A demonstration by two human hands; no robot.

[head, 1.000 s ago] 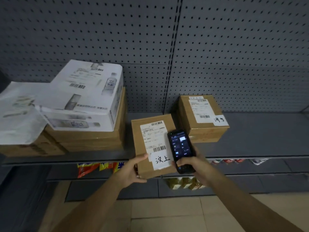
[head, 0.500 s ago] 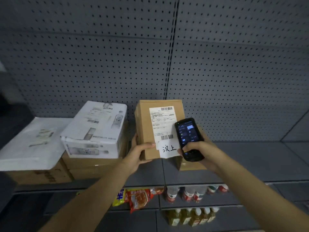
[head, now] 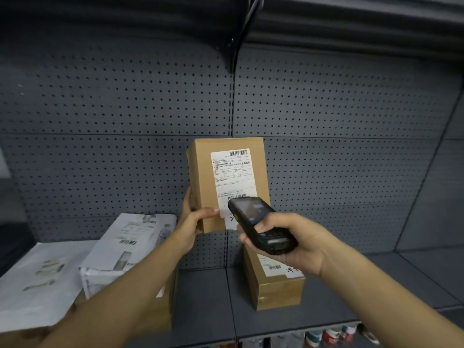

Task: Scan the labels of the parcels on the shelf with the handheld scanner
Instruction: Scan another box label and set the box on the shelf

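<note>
My left hand [head: 194, 219] grips the lower left corner of a brown cardboard parcel [head: 204, 182], held upright in the air in front of the pegboard. Its white shipping label [head: 232, 177] with barcodes faces me. My right hand [head: 293, 241] holds a black handheld scanner [head: 259, 226], tilted, with its top end over the label's lower edge. A second brown parcel [head: 276, 290] with its own label lies on the shelf [head: 206, 305] below my right hand, partly hidden by it.
At the left, white printed packages [head: 130, 244] and a flat white mailer [head: 37, 280] lie on stacked brown boxes. A grey pegboard wall [head: 113, 109] backs the shelf, with an upper shelf overhead. Bottles [head: 329, 336] show on the lower shelf.
The held parcel rose higher and stands more upright. The scanner tilted flatter and moved in over the label's bottom edge. My view tipped upward, showing the upper shelf.
</note>
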